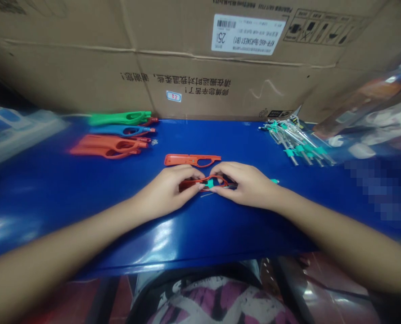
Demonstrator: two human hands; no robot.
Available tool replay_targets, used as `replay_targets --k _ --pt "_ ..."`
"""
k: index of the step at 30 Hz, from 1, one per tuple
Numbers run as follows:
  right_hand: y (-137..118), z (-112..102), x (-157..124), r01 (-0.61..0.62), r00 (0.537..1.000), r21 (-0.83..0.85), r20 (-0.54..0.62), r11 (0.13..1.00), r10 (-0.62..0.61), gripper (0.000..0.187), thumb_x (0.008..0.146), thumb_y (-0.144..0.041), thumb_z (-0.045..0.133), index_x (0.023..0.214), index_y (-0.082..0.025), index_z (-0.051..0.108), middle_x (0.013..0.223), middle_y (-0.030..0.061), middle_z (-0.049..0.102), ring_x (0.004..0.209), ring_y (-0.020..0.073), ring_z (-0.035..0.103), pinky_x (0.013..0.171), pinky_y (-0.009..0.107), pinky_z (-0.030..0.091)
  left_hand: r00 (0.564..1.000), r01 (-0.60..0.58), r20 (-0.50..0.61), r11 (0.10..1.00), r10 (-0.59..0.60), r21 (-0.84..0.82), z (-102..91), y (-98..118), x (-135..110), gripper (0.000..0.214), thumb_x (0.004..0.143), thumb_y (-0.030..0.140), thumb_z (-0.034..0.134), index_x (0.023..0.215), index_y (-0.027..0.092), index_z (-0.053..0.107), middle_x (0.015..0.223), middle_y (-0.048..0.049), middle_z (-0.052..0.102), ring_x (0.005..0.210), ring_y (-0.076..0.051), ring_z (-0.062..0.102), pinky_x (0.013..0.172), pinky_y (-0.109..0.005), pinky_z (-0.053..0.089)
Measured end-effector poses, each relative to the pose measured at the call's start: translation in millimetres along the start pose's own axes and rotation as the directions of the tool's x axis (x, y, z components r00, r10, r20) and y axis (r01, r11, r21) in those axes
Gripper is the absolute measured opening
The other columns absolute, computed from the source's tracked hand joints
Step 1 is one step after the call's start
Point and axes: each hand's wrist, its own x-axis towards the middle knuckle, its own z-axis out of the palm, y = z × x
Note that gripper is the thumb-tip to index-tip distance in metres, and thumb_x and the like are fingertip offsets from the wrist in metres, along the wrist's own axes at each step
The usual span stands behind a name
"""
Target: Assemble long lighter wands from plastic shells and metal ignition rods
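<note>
Tabletop: A glossy blue tabletop (pixel 186 243) is backed by an upright brown cardboard panel (pixel 85 81); reddish floor tiles (pixel 331 288) are seen below.
Cardboard print: On a white rectangular label (pixel 248 34), "KFR-46G/BpR3AES1 (B1)" and "25" are read upside down; black Chinese lettering (pixel 176 80) is likewise inverted.
Left side: Green (pixel 119 118), blue (pixel 119 130) and orange plastic handles (pixel 102 146) are grouped beside small silvery pieces (pixel 155 142).
Right side: Green-taped metal rods (pixel 290 146) are heaped near blurred clear plastic bagging (pixel 372 105).
Hands: An open orange plastic shell (pixel 188 183), green tape (pixel 209 183) inside, is gripped by left hand (pixel 168 189) and right hand (pixel 249 184), before a loose orange half-shell (pixel 180 159).
</note>
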Motion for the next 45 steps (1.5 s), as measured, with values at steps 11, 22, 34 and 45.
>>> replay_targets --k 11,22,34,45 --pt "1 2 -1 0.039 0.998 -0.005 -0.051 0.999 -0.040 0.032 0.093 -0.040 0.069 0.119 -0.023 0.064 0.115 0.0050 0.073 0.101 0.0195 0.070 0.084 0.030 0.052 0.995 -0.085 -0.057 0.996 0.087 0.034 1.9 1 0 0.015 0.097 0.023 0.062 0.107 0.016 0.071 0.103 -0.0059 0.073 0.095 -0.018 0.068 0.086 -0.030 0.052" --pt "2 -1 -3 0.097 0.990 -0.177 -0.080 0.979 -0.113 0.036 0.093 -0.035 0.067 0.127 -0.022 0.061 0.123 0.0078 0.072 0.111 0.0233 0.069 0.090 0.035 0.054 0.982 -0.137 -0.120 0.988 0.146 0.075 -0.7 -3 2 0.014 0.097 0.022 0.062 0.106 0.015 0.071 0.101 -0.0063 0.074 0.095 -0.019 0.067 0.087 -0.031 0.051" --pt "2 -7 1 -0.048 0.991 -0.145 -0.129 0.988 0.029 0.042 0.096 -0.039 0.061 0.135 -0.022 0.059 0.124 0.0083 0.071 0.107 0.0235 0.068 0.087 0.036 0.055 0.995 0.003 -0.098 0.997 0.004 0.072 5.5 -10 4 0.023 0.098 0.030 0.059 0.110 0.018 0.074 0.103 -0.0072 0.070 0.091 -0.019 0.067 0.084 -0.034 0.055" --pt "59 -57 3 -0.633 0.774 -0.424 -0.339 0.647 0.535 0.057 0.096 -0.035 0.054 0.146 -0.009 0.047 0.143 0.0233 0.051 0.120 0.0373 0.062 0.098 0.047 0.052 0.997 -0.029 0.078 0.984 0.016 0.173 -19.8 1 -2 0.041 0.086 0.027 0.067 0.126 0.021 0.066 0.124 -0.0085 0.069 0.115 -0.027 0.065 0.101 -0.042 0.054"
